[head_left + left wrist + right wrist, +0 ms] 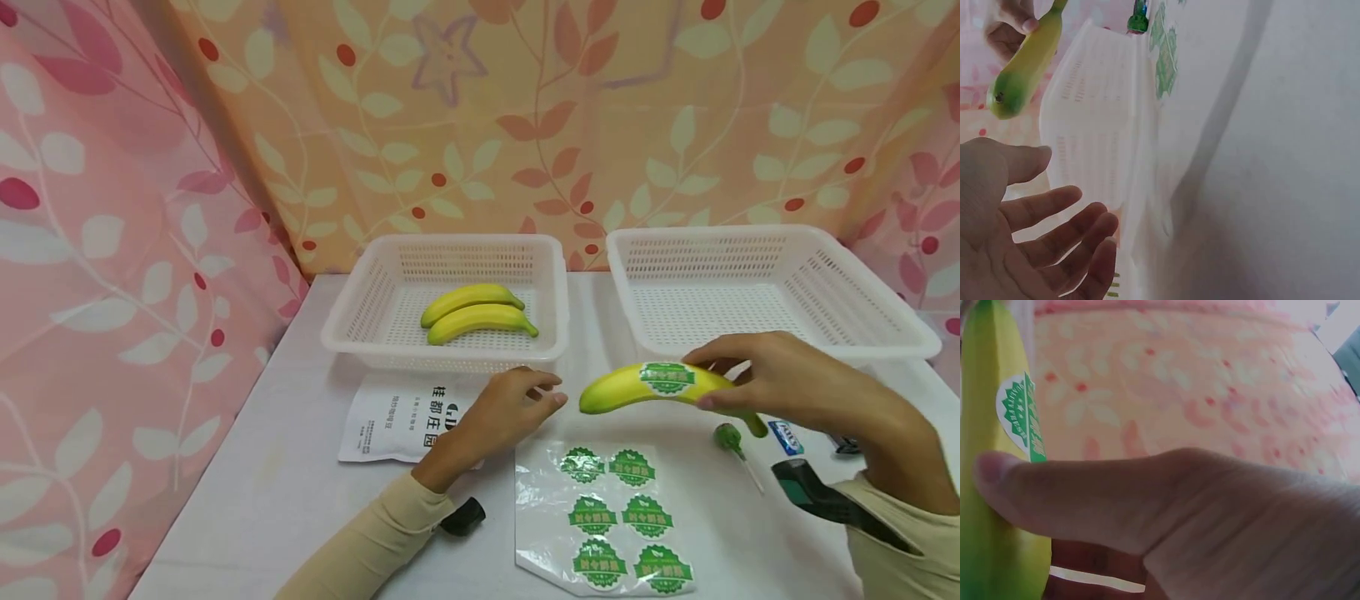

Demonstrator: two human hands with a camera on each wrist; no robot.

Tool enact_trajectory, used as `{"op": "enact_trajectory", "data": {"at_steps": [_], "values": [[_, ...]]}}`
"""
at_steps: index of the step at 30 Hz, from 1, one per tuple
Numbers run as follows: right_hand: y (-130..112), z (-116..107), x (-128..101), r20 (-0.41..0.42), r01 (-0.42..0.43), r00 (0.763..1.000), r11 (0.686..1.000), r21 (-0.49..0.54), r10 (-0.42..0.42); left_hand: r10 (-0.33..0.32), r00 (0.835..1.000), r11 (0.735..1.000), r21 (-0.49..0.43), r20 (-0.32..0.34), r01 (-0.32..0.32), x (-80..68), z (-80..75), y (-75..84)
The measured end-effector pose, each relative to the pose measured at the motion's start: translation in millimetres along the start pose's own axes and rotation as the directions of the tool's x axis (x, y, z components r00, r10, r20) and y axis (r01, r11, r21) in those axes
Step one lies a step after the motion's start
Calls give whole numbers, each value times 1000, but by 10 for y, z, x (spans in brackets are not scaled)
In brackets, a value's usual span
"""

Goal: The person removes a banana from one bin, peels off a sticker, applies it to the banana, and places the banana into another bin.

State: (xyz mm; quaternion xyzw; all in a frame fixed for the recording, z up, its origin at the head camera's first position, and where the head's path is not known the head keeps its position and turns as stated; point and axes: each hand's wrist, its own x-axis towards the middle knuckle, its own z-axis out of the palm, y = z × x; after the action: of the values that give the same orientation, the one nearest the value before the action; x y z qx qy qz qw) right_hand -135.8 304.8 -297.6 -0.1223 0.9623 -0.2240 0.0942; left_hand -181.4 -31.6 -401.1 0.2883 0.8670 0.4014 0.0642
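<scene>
1. Three bananas show in the head view. The right hand (787,379) holds one banana (645,387) above the desk (255,492), fingers and thumb curled round its stem half, so the green sticker (666,377) faces up and the blunt end points toward the left hand (502,412). That hand hovers just short of the tip, fingers relaxed and holding nothing. Two plain bananas (476,312) lie side by side in the left basket (360,317); the right basket (787,242) holds nothing and its near rim sits directly behind the held fruit. A sticker sheet (607,517) with six labels lies flat below the banana, within easy reach of either hand. A printed white bag (397,417) lies partly under the left wrist. A green-handled tool (731,442) and some small dark items crowd the desk's right edge; the open room is in the middle and on the left.

2. The left wrist view shows the open palm and loosely spread fingers (1054,240) empty. The banana's green tip (1025,69) hangs apart above them, pinched farther up by the other hand. A white basket wall (1104,125) stands behind it.

3. The right wrist view is very close. The thumb (1079,487) presses across the banana (991,487) just below the sticker (1019,415), leaving the label uncovered. Only patterned curtain (1197,387) lies beyond.
</scene>
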Motion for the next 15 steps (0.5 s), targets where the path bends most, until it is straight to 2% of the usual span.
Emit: {"op": "enact_trajectory", "data": {"at_steps": [6, 10, 15], "values": [[402, -298, -221, -73, -150, 986, 988, -26, 148, 11, 998, 999, -34, 69, -9, 36, 63, 104], [611, -388, -305, -143, -181, 974, 983, -18, 176, 54, 993, 997, -65, 108, -47, 137, 140, 215], [768, -413, -334, -202, -191, 961, 981, 20, 191, 79, 988, 992, -113, 129, -64, 305, 251, 405]]}}
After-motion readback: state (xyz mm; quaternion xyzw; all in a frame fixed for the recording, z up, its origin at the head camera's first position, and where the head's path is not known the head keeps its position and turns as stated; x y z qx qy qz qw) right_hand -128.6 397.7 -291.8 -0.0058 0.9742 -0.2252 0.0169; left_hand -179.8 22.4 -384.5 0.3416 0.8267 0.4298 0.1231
